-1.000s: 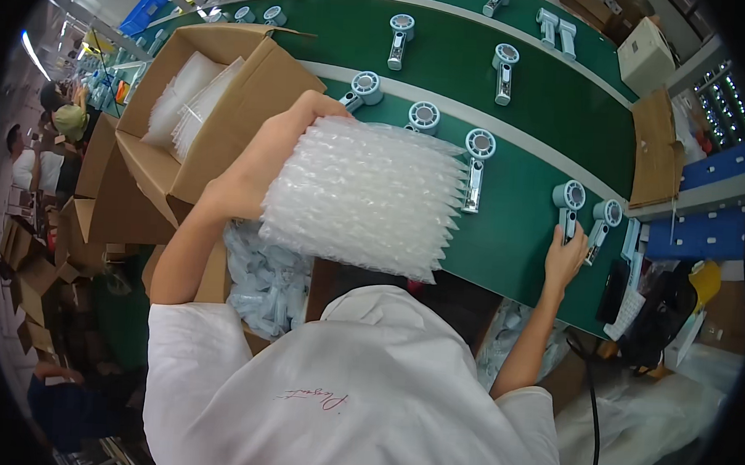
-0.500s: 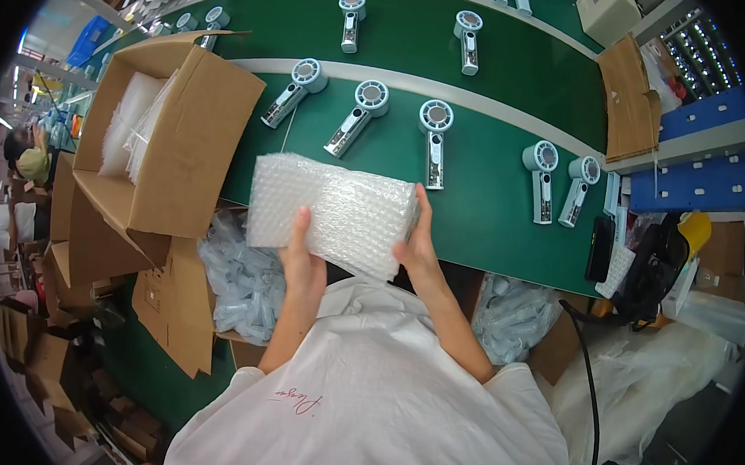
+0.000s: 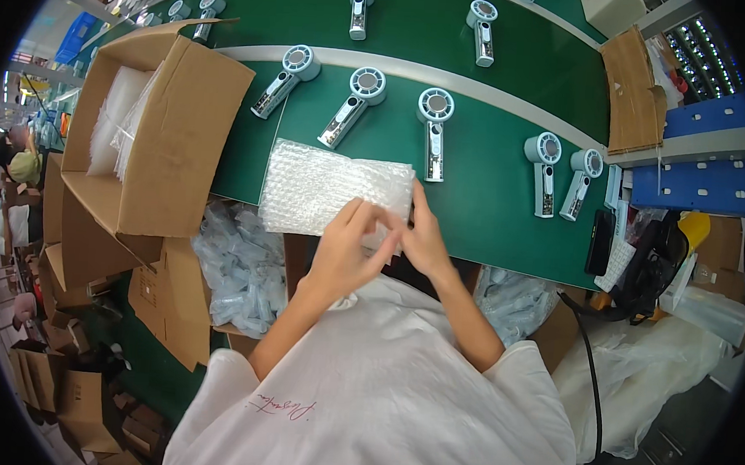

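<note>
A stack of clear bubble-wrap sheets or bags [image 3: 320,188] is held at the table's near edge, in front of my shirt. My right hand [image 3: 427,244] grips its right edge, fingers on the far side and thumb toward me. My left hand [image 3: 350,252] is over the stack's near right part, close to the right thumb. Its fingers are slightly blurred, with the thumb apart from them and nothing visible between. Beyond the stack lie light-blue handheld fans with see-through handles, among them a middle fan [image 3: 434,135], a tilted fan [image 3: 354,105] and a farther-left fan [image 3: 288,81].
An open carton [image 3: 188,139] with more bubble wrap stands at left. Two fans, one a right-hand fan [image 3: 545,174], lie at right. More fans lie on the dark green belt [image 3: 417,24]. Clear plastic pieces [image 3: 240,268] fill a box below; a black cable [image 3: 588,370] hangs at right.
My left hand has let go of the stack's left part and moved right, toward my right hand. The right hand keeps its grip. The stack lies a little flatter.
</note>
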The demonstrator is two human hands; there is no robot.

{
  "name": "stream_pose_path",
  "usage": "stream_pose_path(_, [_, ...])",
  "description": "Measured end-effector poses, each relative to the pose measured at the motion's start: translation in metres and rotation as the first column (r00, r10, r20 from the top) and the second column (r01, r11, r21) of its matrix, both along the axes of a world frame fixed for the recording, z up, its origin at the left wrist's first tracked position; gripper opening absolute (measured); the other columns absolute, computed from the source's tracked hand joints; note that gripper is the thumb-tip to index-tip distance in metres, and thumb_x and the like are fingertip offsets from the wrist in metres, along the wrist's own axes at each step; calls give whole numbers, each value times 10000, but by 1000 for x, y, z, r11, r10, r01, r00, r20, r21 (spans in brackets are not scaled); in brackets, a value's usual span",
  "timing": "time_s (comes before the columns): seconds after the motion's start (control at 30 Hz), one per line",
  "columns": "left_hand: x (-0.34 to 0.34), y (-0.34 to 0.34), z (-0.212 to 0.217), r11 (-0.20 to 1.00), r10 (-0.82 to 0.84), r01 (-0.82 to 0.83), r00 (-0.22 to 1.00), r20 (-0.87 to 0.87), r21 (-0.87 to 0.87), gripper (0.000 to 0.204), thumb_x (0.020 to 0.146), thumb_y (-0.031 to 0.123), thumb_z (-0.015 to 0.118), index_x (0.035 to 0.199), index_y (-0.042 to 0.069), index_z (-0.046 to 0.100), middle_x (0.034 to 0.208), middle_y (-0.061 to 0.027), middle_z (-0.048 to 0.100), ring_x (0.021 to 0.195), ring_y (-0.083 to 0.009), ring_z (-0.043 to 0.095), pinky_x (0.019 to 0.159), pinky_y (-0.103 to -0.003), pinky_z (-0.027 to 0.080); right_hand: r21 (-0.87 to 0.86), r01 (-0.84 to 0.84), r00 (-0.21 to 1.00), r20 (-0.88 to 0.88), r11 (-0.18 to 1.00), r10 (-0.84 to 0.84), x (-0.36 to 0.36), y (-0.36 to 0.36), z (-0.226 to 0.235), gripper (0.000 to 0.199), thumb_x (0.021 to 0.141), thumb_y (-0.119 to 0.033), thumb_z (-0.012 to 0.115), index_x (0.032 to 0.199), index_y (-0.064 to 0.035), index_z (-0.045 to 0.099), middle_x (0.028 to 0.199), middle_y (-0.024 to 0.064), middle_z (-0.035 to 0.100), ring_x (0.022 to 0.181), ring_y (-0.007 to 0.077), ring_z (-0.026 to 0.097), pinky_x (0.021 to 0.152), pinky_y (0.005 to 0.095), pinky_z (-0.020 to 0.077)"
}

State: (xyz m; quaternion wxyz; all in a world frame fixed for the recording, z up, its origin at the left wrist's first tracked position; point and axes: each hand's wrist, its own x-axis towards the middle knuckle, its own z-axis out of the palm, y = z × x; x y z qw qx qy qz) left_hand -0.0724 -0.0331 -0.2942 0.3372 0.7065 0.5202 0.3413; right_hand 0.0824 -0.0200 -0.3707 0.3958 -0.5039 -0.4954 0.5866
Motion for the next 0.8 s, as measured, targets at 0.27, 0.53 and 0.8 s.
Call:
stream_pose_path(0.27, [0,27,-23,1000,9,-8,1000,-11,24,150,837,83,697,897,26,572,784,-62,494,694,-204,484,654,-283,442,280,261,936,160,924,-313,100,126,49,312,909,-162,684,1187,-25,652,1042,100,707,888,201,644,814,315,524])
stream_pose_path(0.53, [-22,38,-20,960,19,13,993,113,-279,109,858,59,698,899,-1,618,815,-65,563,660,-161,492,616,-275,439,317,268,404,821,910,-405,126,304,-17,740,870,-358,671,1478,-65,368,1339,229,501,1165,423,536,980,511,459])
stream_pose_path(0.8, [-25,39,-17,957,-9,67,979,202,-282,134,845,38,727,960,8,667,913,-86,643,686,-148,540,635,-261,464,441,353,889,116,825,-442,70,147,55,536,898,-193,699,1375,-51,500,1188,149,603,1042,253,609,937,370,492])
